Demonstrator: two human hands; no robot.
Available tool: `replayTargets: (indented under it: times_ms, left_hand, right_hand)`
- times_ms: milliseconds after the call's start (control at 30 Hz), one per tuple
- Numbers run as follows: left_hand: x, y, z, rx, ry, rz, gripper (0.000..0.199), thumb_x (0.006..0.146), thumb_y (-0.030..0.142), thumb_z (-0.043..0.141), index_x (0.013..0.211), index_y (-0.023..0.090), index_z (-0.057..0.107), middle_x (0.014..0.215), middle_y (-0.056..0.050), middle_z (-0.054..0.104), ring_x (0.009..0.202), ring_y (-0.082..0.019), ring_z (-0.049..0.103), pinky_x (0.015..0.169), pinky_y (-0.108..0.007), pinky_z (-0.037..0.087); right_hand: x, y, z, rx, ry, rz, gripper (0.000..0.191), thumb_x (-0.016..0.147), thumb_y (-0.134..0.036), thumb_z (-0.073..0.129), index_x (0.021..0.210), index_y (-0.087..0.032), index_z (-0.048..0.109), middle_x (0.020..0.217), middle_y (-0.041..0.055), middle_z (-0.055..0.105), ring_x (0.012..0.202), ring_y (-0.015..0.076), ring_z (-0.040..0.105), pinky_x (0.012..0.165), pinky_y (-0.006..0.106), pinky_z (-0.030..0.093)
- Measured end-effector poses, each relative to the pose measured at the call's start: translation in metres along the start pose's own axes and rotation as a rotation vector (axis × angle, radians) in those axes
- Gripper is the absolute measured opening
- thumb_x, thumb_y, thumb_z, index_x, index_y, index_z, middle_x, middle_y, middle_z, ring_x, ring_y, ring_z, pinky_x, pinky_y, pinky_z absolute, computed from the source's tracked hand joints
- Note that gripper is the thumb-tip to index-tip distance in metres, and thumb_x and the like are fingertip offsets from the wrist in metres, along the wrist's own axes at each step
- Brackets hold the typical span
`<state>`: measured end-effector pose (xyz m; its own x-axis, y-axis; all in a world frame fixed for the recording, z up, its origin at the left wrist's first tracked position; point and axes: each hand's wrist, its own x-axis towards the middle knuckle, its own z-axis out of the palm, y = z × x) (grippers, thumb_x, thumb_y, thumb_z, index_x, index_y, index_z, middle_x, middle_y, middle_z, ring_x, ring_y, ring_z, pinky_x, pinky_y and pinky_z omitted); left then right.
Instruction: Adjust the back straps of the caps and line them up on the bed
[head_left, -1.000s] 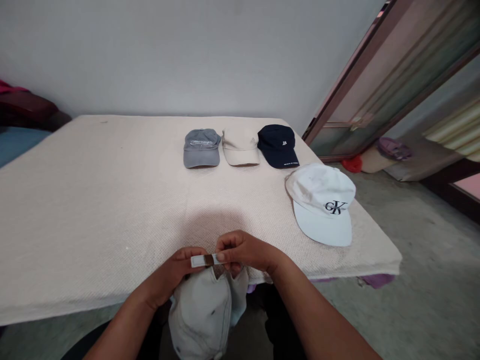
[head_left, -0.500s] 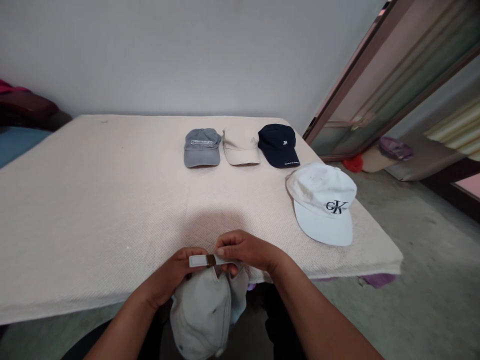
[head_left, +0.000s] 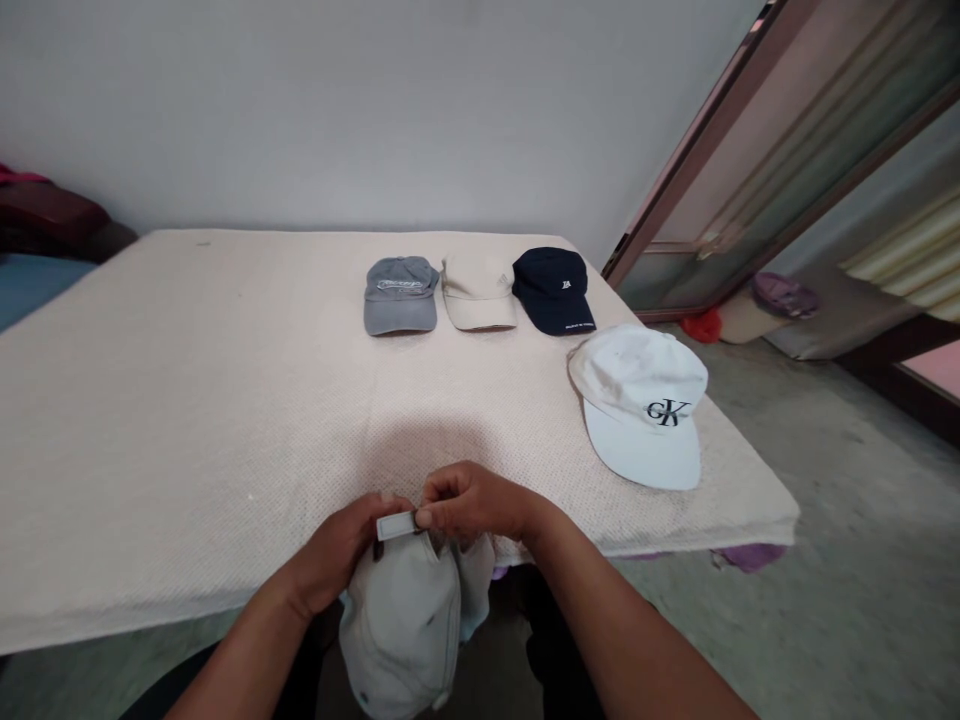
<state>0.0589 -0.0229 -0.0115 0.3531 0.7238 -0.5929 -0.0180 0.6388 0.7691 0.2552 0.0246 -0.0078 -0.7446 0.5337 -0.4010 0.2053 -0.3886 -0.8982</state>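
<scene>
A light grey baseball cap (head_left: pixel 405 620) hangs at the table's front edge, its crown toward me and its back strap (head_left: pixel 396 525) uppermost. My left hand (head_left: pixel 352 545) is closed on the strap's left end, with the fingertips partly hidden behind it. My right hand (head_left: pixel 469 500) pinches the strap at its buckle, thumb in front, and covers most of the buckle. The cap's brim is mostly hidden below and behind the crown.
Across the covered table (head_left: pixel 187 420) a grey cap (head_left: pixel 401 295), a beige cap (head_left: pixel 478 295) and a navy cap (head_left: pixel 555 290) stand in a row. Nearer on the right lies a white cap (head_left: pixel 637 405) with black letters. A wall rises behind; floor shows at right.
My right thumb and fingers have moved left along the strap onto the buckle, which was exposed before. The view has shifted slightly; the other caps stay where they were.
</scene>
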Motion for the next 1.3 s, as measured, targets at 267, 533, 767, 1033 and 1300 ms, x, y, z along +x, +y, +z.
replayTargets:
  times_ms: [267, 533, 767, 1033, 1300]
  left_hand:
    - [-0.0027, 0.0038, 0.0001, -0.009, -0.141, 0.064, 0.035, 0.072, 0.048, 0.062, 0.079, 0.014, 0.068, 0.07, -0.006, 0.064, 0.068, -0.019, 0.055, 0.064, -0.028, 0.041]
    - [-0.0034, 0.0069, 0.0025, -0.053, -0.246, 0.086, 0.03, 0.077, 0.038, 0.059, 0.086, 0.012, 0.071, 0.076, -0.008, 0.068, 0.074, -0.021, 0.059, 0.072, -0.031, 0.043]
    - [-0.0009, 0.0055, 0.0021, -0.077, -0.268, 0.066, 0.029, 0.078, 0.03, 0.056, 0.095, 0.011, 0.07, 0.082, -0.009, 0.069, 0.076, -0.02, 0.059, 0.072, -0.029, 0.042]
    - [0.0012, 0.001, 0.0001, -0.069, -0.18, 0.032, 0.02, 0.074, 0.024, 0.059, 0.086, 0.011, 0.069, 0.078, -0.007, 0.066, 0.066, -0.015, 0.053, 0.061, -0.025, 0.039]
    - [0.0008, -0.0008, -0.0028, -0.154, -0.234, -0.015, 0.033, 0.071, 0.031, 0.068, 0.099, 0.014, 0.069, 0.081, -0.007, 0.069, 0.066, -0.015, 0.058, 0.064, -0.026, 0.043]
  right_hand:
    - [0.0001, 0.001, -0.001, 0.001, -0.033, -0.038, 0.031, 0.075, -0.043, 0.066, 0.073, -0.014, 0.055, 0.054, -0.0051, 0.048, 0.043, 0.0046, 0.041, 0.043, 0.018, 0.035]
    - [-0.0029, 0.002, -0.0036, 0.133, -0.046, -0.088, 0.015, 0.076, -0.022, 0.061, 0.088, -0.014, 0.058, 0.062, -0.0024, 0.058, 0.045, 0.0057, 0.049, 0.046, 0.019, 0.04]
    - [0.0013, 0.0038, 0.0023, 0.092, 0.034, -0.119, 0.015, 0.075, -0.02, 0.061, 0.089, -0.015, 0.058, 0.056, -0.005, 0.053, 0.042, 0.0055, 0.046, 0.043, 0.018, 0.038]
    - [0.0002, 0.0043, 0.0026, 0.121, 0.051, -0.169, 0.014, 0.075, -0.02, 0.061, 0.088, -0.016, 0.058, 0.057, -0.0044, 0.053, 0.043, 0.0055, 0.043, 0.042, 0.019, 0.038]
    - [0.0025, 0.0057, 0.0043, -0.011, 0.175, -0.161, 0.012, 0.073, -0.02, 0.062, 0.084, -0.016, 0.059, 0.058, -0.0043, 0.052, 0.047, 0.0053, 0.044, 0.042, 0.016, 0.035]
